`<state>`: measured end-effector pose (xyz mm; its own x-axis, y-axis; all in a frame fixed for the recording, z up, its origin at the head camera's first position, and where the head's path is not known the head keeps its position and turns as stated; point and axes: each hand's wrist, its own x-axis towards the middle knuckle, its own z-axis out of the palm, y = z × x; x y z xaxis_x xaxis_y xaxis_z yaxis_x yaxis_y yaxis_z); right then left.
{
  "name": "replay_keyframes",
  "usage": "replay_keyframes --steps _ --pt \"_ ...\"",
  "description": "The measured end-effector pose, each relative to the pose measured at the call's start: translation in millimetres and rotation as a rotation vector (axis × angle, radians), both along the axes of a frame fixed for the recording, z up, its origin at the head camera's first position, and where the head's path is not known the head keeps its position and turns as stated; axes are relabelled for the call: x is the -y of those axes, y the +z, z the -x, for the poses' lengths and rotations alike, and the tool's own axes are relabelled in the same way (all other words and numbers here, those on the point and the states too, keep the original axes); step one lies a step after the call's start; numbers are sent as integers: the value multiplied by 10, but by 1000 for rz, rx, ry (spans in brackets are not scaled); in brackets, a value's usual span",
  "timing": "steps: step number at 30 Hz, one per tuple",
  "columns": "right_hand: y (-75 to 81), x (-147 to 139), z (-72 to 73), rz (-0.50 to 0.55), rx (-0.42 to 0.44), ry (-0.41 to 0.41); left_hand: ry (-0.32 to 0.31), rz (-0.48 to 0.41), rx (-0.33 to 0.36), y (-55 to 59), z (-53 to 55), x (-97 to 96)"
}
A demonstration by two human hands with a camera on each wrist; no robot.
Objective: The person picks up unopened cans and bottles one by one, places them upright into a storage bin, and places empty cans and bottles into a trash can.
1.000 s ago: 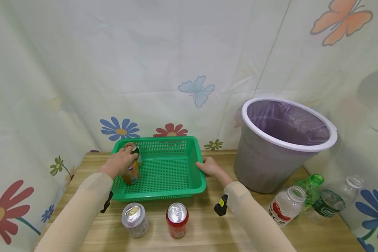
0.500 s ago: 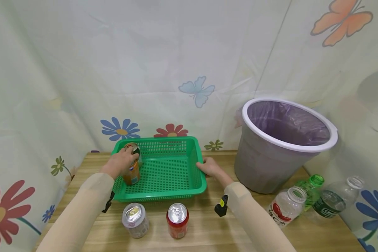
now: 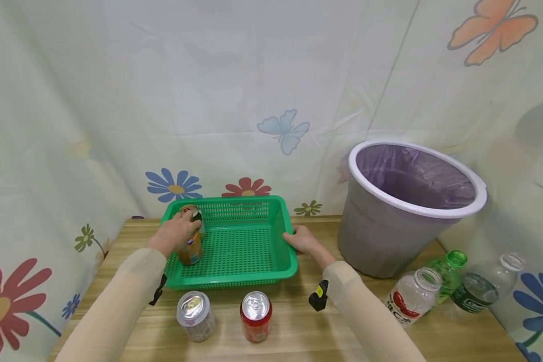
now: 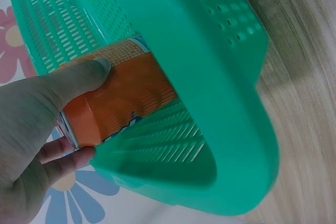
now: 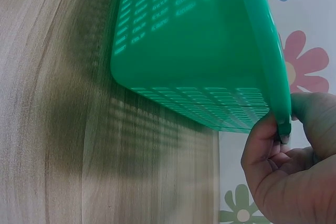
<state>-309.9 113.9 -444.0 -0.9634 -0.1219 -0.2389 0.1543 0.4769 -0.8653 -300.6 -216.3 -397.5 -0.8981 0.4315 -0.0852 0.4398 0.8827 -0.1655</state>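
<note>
A green plastic basket [image 3: 235, 274] with slotted walls stands on the table. My left hand [image 3: 174, 235] is at its left end, gripping an orange drink can [image 3: 192, 251] upright inside; in the left wrist view the thumb lies along the orange can [image 4: 131, 85] and fingers are at its top. Just behind it, partly hidden by the fingers, is a second can [image 3: 196, 216] with a dark patch. At the opposite end my right hand [image 3: 302, 238] pinches the rim; the right wrist view shows the thumb and curled fingers on either side of the basket's rim [image 5: 278, 77].
In front of the basket stand a pale can [image 3: 196, 319] and a red can [image 3: 256, 319]. A grey bin [image 3: 375, 241] with a purple liner rises at the right. Near it are a clear bottle with a red label [image 3: 412, 296], a green bottle [image 3: 452, 266] and another clear bottle [image 3: 484, 286].
</note>
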Motion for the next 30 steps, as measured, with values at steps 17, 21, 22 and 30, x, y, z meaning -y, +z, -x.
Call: replay_keyframes --steps 17,21,22,30 --pt "-17 -10 8 -1 -6 -1 20 23 26 8 4 -11" --pt "-13 -8 2 0 -7 3 9 5 7 -3 -12 7" --pt "-9 -5 -2 1 -6 3 4 0 3 -2 -19 13" --pt "3 -4 -6 11 3 -1 -42 -96 -19 -11 -61 88"
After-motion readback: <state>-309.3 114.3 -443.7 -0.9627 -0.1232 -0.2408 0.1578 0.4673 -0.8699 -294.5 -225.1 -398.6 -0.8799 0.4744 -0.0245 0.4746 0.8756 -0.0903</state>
